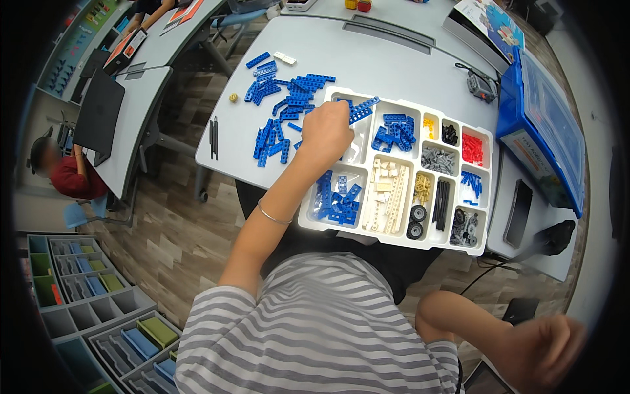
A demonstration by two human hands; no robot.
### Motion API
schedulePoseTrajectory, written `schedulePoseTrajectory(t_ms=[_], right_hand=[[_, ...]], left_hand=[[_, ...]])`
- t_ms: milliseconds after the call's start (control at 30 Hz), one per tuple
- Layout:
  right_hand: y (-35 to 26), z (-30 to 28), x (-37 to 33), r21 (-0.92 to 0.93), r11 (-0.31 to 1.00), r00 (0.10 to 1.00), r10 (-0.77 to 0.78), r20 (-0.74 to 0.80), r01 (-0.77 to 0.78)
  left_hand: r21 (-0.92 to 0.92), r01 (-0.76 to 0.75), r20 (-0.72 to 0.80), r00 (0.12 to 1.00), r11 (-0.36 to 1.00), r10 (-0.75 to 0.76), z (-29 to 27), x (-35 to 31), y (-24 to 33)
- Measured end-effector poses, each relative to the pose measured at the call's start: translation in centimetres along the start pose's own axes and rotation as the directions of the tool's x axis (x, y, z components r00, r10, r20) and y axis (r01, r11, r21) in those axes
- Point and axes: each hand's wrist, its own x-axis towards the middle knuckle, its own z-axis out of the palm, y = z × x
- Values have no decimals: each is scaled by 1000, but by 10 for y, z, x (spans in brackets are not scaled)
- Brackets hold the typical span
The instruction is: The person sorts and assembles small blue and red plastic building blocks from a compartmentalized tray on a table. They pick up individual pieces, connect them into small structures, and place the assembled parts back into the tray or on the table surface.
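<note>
My left hand (326, 131) is closed over the upper left compartment of a white sorting tray (401, 244). A blue perforated building beam (365, 110) sticks out from it to the right, and the hand hides the rest of the grip. Just left of the tray, many loose blue beams and plates (303, 92) lie in a heap on the table. More blue pieces (396, 131) sit in the upper middle compartment, with cream beams (390, 194) below them. My right hand (548, 351) is raised off to the lower right, away from the tray and smeared by motion.
Other compartments hold red pegs (472, 150), grey connectors (438, 159), black axles (441, 203) and small wheels (416, 220). A blue storage box (541, 131) and a phone (518, 211) are at the right. Black rods (214, 138) lie near the table's left edge. Another person (72, 171) sits far left.
</note>
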Motion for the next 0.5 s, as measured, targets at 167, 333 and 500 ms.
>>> schedulePoseTrajectory(t_ms=[167, 333, 500], right_hand=[[76, 14, -15, -258, 950, 710, -59, -702, -176], [170, -1, -11, -251, 522, 563, 616, -550, -815], [230, 5, -5, -189, 467, 494, 712, -499, -864]], left_hand=[[-288, -4, -8, 1000, 958, 2, -13, -8, -8], [-939, 191, 228, 968, 285, 104, -38, -30, -9], [-609, 729, 419, 631, -313, 653, -34, -41, -9]])
